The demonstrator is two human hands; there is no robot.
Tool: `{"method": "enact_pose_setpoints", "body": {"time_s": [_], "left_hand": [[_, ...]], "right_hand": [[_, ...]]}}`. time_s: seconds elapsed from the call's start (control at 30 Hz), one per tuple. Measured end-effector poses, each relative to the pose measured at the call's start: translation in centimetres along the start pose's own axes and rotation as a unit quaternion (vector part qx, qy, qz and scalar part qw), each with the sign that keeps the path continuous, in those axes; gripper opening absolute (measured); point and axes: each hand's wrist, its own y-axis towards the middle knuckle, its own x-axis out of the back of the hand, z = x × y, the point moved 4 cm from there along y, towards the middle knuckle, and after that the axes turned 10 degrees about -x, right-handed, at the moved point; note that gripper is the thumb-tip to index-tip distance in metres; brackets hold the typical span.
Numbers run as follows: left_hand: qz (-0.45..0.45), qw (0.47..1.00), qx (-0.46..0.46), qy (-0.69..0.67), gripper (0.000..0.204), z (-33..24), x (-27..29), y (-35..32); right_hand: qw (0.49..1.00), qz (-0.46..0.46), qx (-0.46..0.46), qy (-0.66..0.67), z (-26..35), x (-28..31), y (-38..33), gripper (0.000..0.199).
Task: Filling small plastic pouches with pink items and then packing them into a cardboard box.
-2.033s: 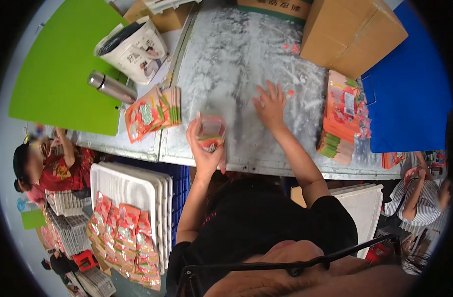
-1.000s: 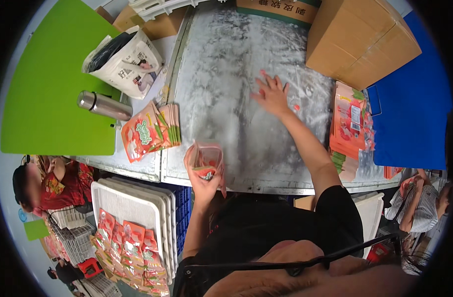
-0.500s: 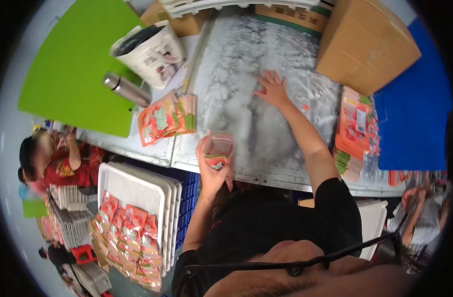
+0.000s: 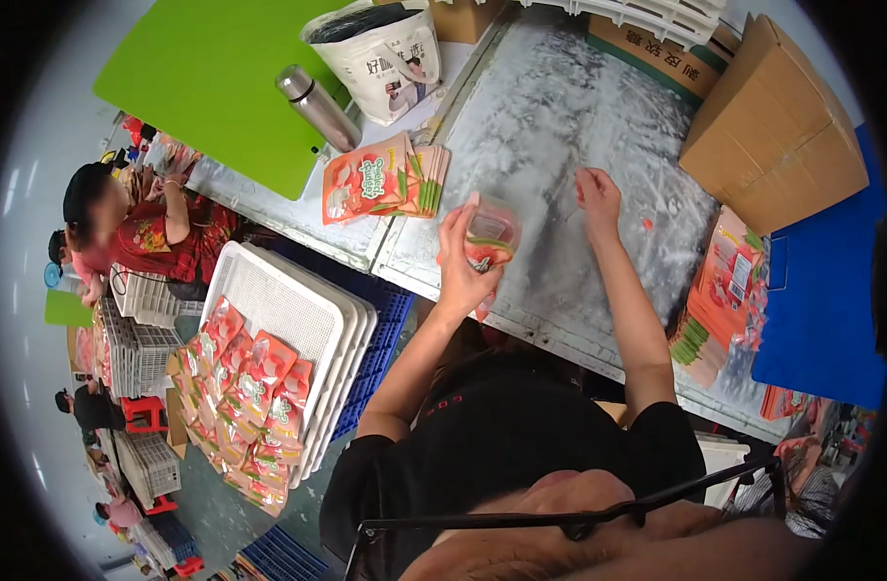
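My left hand is wrapped round a red and clear plastic pouch, held upright above the table's near edge. Over the middle of the metal table my right hand has its fingers curled together; whatever may be between the fingertips is too small to make out. To the right of it a small red piece lies on the worn tabletop. Left of the pouch, a fanned stack of flat red pouches rests on the table. Another stack of pouches lies at the table's right side.
A steel flask and a white bag stand at the back left beside a green board. A cardboard box is at the back right. Left of me, stacked white trays carry filled pouches. Other people work farther left.
My right hand, spread flat on the tabletop before, has drawn nearer with its fingers curled. My left hand still holds the pouch. The whole view has shifted and turned.
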Motion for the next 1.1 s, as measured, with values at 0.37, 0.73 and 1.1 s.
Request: {"method": "enact_pose_setpoints", "body": {"time_s": [0.37, 0.73, 1.1], "left_hand": [[0.005, 0.999, -0.032, 0.033, 0.105, -1.5, -2.5, 0.7], [-0.023, 0.996, -0.085, -0.008, 0.093, -2.3, -2.2, 0.9], [-0.050, 0.995, -0.085, 0.033, 0.094, -0.5, 2.2, 0.4]], "right_hand": [[0.977, 0.165, 0.133, -0.010, 7.5, -10.0, -11.5, 0.025], [0.971, 0.138, 0.194, 0.004, 9.1, -6.3, -11.7, 0.032], [0.763, -0.265, 0.269, -0.525, -2.7, 14.1, -5.2, 0.023]]}}
